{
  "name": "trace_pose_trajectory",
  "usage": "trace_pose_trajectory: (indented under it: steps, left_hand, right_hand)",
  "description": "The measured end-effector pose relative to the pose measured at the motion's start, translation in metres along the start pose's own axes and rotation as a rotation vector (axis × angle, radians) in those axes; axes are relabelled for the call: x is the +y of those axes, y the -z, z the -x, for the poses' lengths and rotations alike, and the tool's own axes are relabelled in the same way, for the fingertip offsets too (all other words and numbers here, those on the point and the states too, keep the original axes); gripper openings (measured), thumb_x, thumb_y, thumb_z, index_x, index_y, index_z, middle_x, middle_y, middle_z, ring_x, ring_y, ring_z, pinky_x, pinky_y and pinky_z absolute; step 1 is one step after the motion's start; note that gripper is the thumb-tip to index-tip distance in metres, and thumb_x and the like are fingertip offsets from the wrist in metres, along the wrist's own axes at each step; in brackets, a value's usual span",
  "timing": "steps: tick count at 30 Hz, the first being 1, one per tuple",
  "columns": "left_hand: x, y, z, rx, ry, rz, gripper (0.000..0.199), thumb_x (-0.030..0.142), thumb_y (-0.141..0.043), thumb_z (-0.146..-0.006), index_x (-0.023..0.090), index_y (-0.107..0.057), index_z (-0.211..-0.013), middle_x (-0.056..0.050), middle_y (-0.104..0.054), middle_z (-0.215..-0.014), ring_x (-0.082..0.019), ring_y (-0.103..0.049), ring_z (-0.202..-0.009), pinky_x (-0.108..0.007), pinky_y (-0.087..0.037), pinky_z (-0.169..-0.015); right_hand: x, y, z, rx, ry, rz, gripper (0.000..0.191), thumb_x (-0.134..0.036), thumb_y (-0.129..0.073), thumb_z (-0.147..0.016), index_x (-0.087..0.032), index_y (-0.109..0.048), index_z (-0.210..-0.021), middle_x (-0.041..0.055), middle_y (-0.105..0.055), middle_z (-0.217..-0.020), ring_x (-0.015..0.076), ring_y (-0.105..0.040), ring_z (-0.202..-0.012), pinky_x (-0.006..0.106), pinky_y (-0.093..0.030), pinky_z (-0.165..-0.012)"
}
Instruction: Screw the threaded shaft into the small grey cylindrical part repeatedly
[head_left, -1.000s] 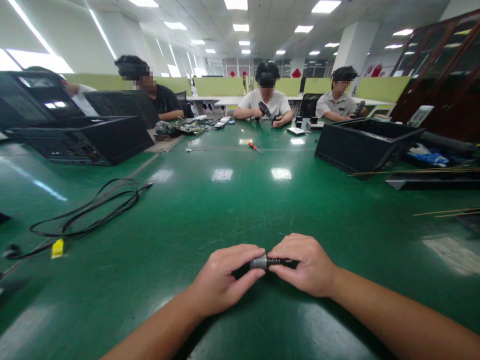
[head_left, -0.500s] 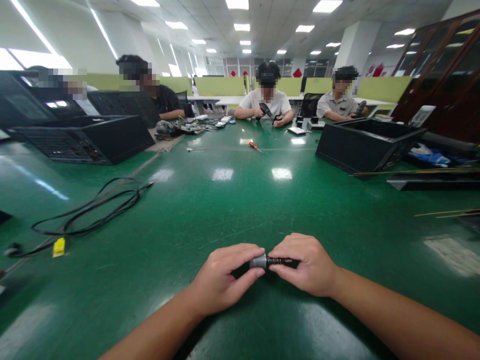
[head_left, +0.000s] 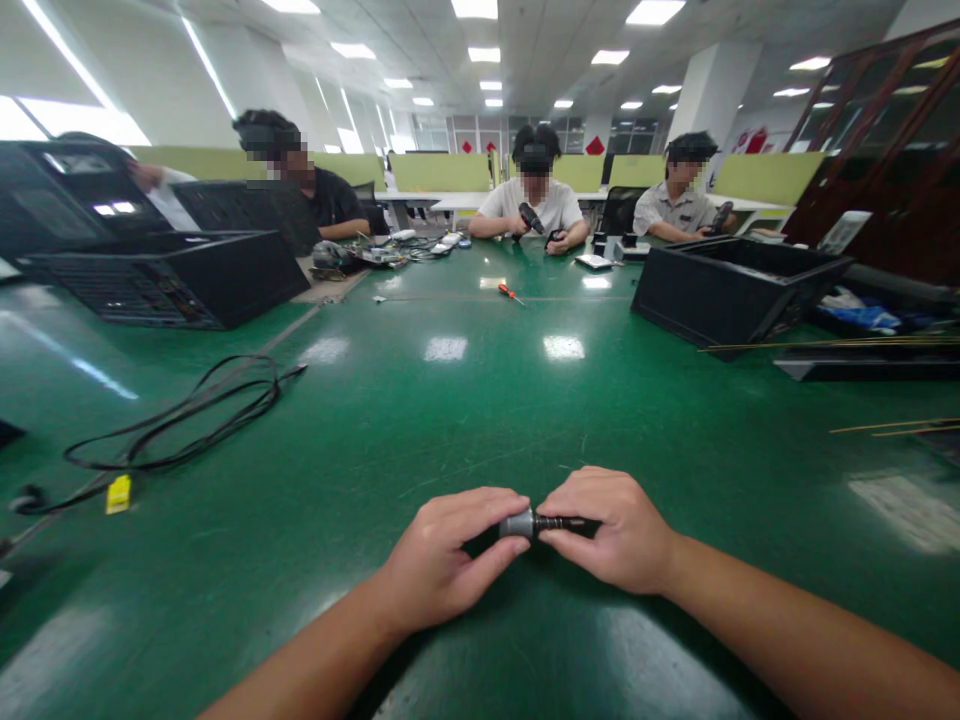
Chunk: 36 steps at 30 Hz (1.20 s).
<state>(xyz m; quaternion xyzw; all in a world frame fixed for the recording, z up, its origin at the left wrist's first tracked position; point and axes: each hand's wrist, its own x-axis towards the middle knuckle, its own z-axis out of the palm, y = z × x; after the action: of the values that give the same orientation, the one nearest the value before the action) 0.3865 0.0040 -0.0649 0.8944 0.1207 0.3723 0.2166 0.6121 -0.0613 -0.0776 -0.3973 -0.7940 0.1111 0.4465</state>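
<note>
Near the front of the green table (head_left: 450, 420), my left hand (head_left: 450, 555) grips a small dark cylindrical tool (head_left: 517, 523) with a grey collar, thumb and fingers on either side of it. My right hand (head_left: 615, 530) pinches the tool's thin, ridged dark shaft just right of the collar. The tool lies sideways between both hands, its shaft pointing right. Part of its body is hidden by my left fingers. What exactly the tool is cannot be made out.
A looped black cable (head_left: 202, 420) with a yellow tag (head_left: 118, 494) lies left. Black computer cases stand left (head_left: 187, 280) and right (head_left: 720, 290). An orange screwdriver (head_left: 508, 292) lies farther back. Several people sit across the table, one holding a power drill (head_left: 531, 218).
</note>
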Motion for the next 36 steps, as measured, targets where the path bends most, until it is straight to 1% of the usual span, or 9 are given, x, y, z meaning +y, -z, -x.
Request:
trace_pose_trajectory:
  steps: [12, 19, 28, 36]
  left_hand:
    - [0.0017, 0.0017, -0.0017, 0.001, -0.010, -0.008, 0.033, 0.015, -0.070, -0.085, 0.018, -0.069, -0.118, -0.009, -0.077, -0.104, -0.019, -0.074, -0.095, -0.027, -0.061, -0.087]
    - [0.0010, 0.0014, -0.0010, 0.004, -0.017, -0.011, 0.032, 0.015, -0.070, -0.085, 0.017, -0.068, -0.118, -0.009, -0.077, -0.104, -0.018, -0.074, -0.095, -0.025, -0.060, -0.088]
    - [0.0007, 0.0019, -0.0004, 0.002, -0.001, -0.019, 0.032, 0.015, -0.069, -0.086, 0.018, -0.070, -0.118, -0.010, -0.077, -0.104, -0.020, -0.074, -0.095, -0.028, -0.061, -0.088]
    - [0.0005, 0.0017, 0.0000, 0.006, -0.017, -0.028, 0.032, 0.015, -0.071, -0.085, 0.017, -0.069, -0.118, -0.008, -0.077, -0.105, -0.018, -0.074, -0.097, -0.025, -0.060, -0.089]
  right_hand:
    - [0.0001, 0.0017, -0.0002, -0.013, -0.008, 0.001, 0.007, -0.022, -0.071, -0.086, -0.021, -0.074, -0.092, 0.0017, -0.078, -0.082, 0.0176, -0.070, -0.069, 0.032, -0.049, -0.069]
    - [-0.0006, 0.0019, -0.0003, -0.016, -0.014, 0.003, 0.007, -0.021, -0.071, -0.086, -0.021, -0.074, -0.093, 0.0015, -0.078, -0.082, 0.0174, -0.070, -0.069, 0.032, -0.049, -0.069]
    - [-0.0008, 0.0027, -0.0011, -0.008, -0.009, 0.023, 0.008, -0.023, -0.071, -0.086, -0.021, -0.074, -0.092, 0.0021, -0.078, -0.080, 0.0168, -0.070, -0.067, 0.031, -0.050, -0.067]
    - [-0.0008, 0.0022, -0.0003, 0.000, -0.038, 0.008, 0.007, -0.024, -0.071, -0.087, -0.021, -0.074, -0.092, 0.0017, -0.078, -0.080, 0.0168, -0.070, -0.067, 0.031, -0.050, -0.067]
